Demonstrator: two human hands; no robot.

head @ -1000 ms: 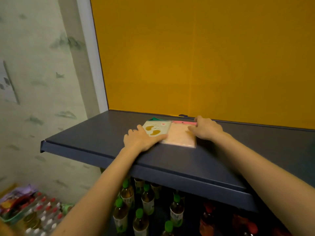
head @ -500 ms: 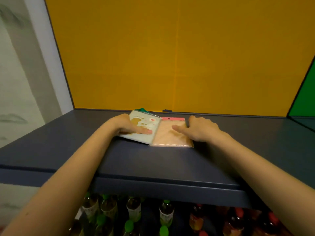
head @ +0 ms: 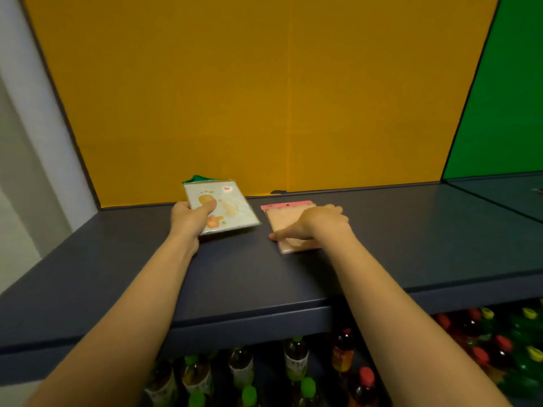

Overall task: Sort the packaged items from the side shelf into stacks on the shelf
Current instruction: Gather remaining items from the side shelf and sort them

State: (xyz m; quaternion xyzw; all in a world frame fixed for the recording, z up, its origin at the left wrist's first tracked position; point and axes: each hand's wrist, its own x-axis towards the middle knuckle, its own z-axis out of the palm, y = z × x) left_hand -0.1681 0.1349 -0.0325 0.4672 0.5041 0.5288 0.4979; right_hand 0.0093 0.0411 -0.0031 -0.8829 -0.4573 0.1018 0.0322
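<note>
My left hand point(head: 191, 217) grips a flat pale-green packet point(head: 226, 207) with a green header, thumb on top, its far edge tilted up off the dark grey shelf point(head: 117, 259). To its right a flat pink packet point(head: 289, 224) with a pink header strip lies on the shelf. My right hand point(head: 317, 223) rests on top of it, fingers spread over it and thumb at its left edge. A gap of bare shelf separates the two packets.
An orange back panel point(head: 264, 98) rises behind the shelf and a green panel point(head: 505, 98) stands at the right. Below the shelf's front edge stand several bottles point(head: 296, 359) with green, red and yellow caps. A pale wall point(head: 23, 171) is at the left.
The two packets lay side by side and touching; now my left hand has picked the green one up and drawn it left, apart from the pink one. My right hand stays on the pink packet.
</note>
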